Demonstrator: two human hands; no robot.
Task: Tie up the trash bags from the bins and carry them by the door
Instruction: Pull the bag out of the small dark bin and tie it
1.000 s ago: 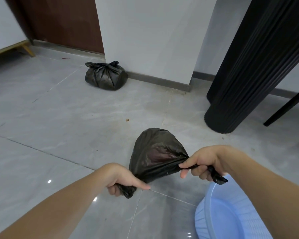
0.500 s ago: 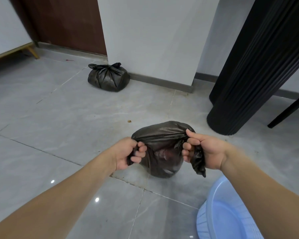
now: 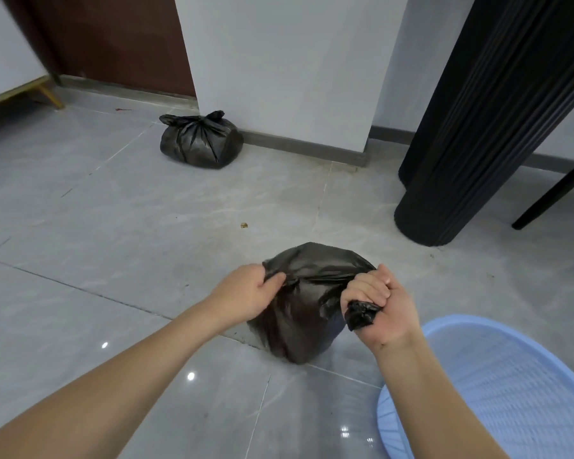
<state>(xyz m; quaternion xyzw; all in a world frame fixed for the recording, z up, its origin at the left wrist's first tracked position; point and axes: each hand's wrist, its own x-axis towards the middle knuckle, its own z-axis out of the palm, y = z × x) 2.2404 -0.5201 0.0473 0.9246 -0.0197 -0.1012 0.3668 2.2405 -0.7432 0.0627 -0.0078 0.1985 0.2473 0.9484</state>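
On the grey polished tile floor (image 3: 140, 226), which reflects small spots of light, a black plastic trash bag (image 3: 307, 313) sits between the two bare forearms. Farther back, a second black plastic trash bag with a knotted top (image 3: 200, 140) lies on the floor, touching the grey skirting at the corner of a white wall (image 3: 279, 61). Behind that corner stands a dark brown wooden door (image 3: 113, 41). At the right rises a black ribbed round column (image 3: 478, 127), and beside it a thin black slanted leg (image 3: 554, 197) meets the floor. A light blue plastic basket with a slotted wall (image 3: 511, 392) stands at the lower right, just beside the right forearm. A small brown crumb (image 3: 244, 225) lies on the tiles between the two bags.

Both arms reach forward and down. The left hand (image 3: 246, 293) pinches a fold of the near bag at its upper left side, thumb on top. The right hand (image 3: 378, 306) is closed in a fist around a twisted end of the same bag, palm turned toward the camera, and a short black tail sticks out under the fingers (image 3: 368, 289). The plastic is stretched tight between both hands.
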